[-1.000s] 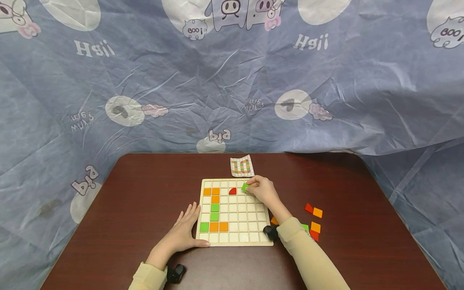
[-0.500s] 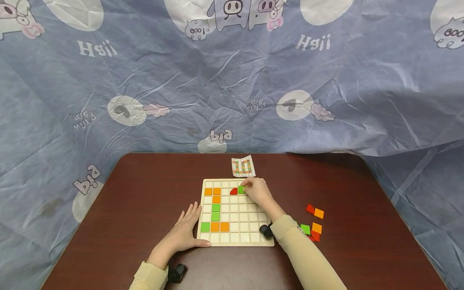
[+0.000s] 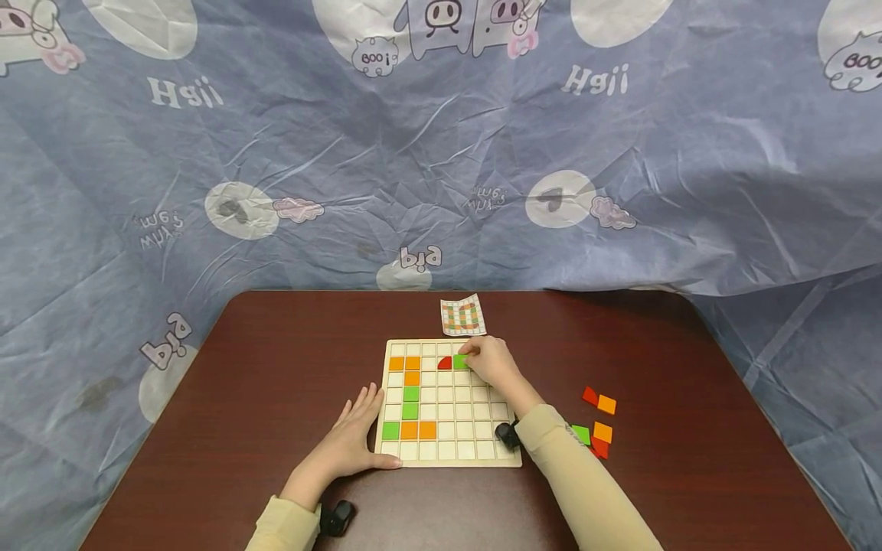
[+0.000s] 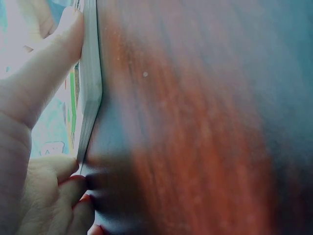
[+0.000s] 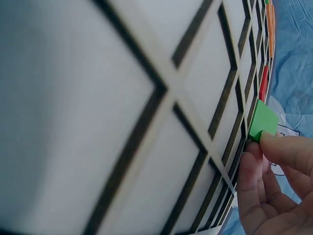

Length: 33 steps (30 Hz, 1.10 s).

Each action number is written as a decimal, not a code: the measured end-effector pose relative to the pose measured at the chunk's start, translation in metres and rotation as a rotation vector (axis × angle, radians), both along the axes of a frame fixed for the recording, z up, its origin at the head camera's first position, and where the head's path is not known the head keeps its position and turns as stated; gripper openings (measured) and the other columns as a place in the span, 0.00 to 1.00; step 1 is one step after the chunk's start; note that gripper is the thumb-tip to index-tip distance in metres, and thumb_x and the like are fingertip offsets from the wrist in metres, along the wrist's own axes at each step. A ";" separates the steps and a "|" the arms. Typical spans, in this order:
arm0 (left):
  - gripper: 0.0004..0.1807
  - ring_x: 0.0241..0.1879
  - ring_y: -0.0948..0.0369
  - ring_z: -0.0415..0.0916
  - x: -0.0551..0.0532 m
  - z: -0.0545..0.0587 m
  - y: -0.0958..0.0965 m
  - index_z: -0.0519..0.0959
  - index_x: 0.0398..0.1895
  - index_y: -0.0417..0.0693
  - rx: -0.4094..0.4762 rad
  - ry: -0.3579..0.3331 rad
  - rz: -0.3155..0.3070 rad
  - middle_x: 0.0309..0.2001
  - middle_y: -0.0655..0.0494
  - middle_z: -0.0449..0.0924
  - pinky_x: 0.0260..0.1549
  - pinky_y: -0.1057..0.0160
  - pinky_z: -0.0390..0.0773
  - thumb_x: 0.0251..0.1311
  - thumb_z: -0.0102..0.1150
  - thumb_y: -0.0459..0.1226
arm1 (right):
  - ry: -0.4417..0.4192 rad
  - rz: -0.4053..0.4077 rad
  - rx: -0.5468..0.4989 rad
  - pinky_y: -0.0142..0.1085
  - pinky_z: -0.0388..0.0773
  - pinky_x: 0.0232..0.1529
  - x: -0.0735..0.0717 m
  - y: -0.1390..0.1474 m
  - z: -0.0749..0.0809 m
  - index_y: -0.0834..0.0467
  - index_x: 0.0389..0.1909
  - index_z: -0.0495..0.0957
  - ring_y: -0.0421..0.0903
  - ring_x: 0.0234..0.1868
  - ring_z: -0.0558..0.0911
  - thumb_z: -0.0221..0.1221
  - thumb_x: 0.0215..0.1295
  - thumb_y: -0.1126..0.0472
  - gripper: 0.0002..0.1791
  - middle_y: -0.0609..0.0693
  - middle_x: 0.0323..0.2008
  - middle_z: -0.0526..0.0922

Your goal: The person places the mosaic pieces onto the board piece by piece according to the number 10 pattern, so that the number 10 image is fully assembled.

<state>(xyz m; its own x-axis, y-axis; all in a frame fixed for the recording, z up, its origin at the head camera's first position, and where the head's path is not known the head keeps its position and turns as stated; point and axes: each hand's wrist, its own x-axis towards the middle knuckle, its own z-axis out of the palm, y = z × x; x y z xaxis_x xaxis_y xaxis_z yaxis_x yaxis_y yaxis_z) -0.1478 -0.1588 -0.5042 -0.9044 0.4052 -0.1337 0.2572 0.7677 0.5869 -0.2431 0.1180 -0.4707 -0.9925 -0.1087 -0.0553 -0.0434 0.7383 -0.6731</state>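
Observation:
A pale wooden grid board lies on the table, with orange, green and red tiles set in some of its squares. My right hand is over the board's far side and pinches a green square tile between thumb and fingers. That tile sits beside a red quarter-round tile; in the right wrist view it is tilted against the grid. At the board's near left corner, my left hand rests with fingers spread along the left edge and thumb on the front edge.
Behind the board lies a paper pattern card with a coloured grid. Loose tiles lie right of the board, among them an orange tile and a green tile; the right sleeve partly covers this group. A printed cloth hangs behind the dark table.
My right hand has moved slightly left and brought the green tile down next to the red one, turning it nearly square to the grid. My left hand stays on the board's edge.

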 end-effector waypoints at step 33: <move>0.69 0.78 0.43 0.39 0.002 0.003 0.002 0.49 0.78 0.37 0.005 0.002 0.006 0.78 0.38 0.41 0.74 0.38 0.42 0.38 0.78 0.58 | -0.103 -0.072 -0.153 0.41 0.82 0.43 0.006 0.041 0.009 0.59 0.49 0.85 0.50 0.41 0.84 0.63 0.66 0.60 0.13 0.56 0.46 0.87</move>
<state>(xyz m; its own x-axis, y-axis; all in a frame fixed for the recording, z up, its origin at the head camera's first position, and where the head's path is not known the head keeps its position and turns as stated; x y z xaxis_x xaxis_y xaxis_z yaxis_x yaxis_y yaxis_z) -0.1454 -0.1571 -0.5010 -0.9071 0.4004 -0.1298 0.2539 0.7664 0.5900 -0.2371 0.1594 -0.4619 -0.9880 -0.0529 -0.1449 0.0803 0.6258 -0.7758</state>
